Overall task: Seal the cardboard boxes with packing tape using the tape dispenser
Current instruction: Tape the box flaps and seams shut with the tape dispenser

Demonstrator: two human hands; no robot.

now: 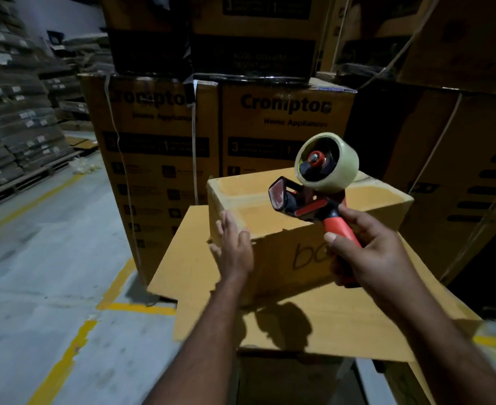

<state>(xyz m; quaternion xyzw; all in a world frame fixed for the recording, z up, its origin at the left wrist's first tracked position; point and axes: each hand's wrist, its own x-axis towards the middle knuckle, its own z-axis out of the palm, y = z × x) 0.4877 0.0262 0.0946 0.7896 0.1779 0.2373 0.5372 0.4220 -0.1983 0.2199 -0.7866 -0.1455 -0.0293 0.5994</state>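
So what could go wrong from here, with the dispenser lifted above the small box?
1. The tape dispenser points its front end toward the open left hand by the small box; coming down, it might nick those fingers.
2. The box rests on a cardboard sheet that overhangs its support; pressing tape with the right hand could make it slide.

**One head cam, wide, forward-down**

Single view from head height, tilted down. Left hand [235, 252] and right hand [378, 258] sit mid-frame, arms from the bottom edge, close to lens. Cardboard box [255, 200] and tape dispenser [314, 185] near, centre frame; stacked cartons [159, 147] fill the top, floor [36, 258] the left.
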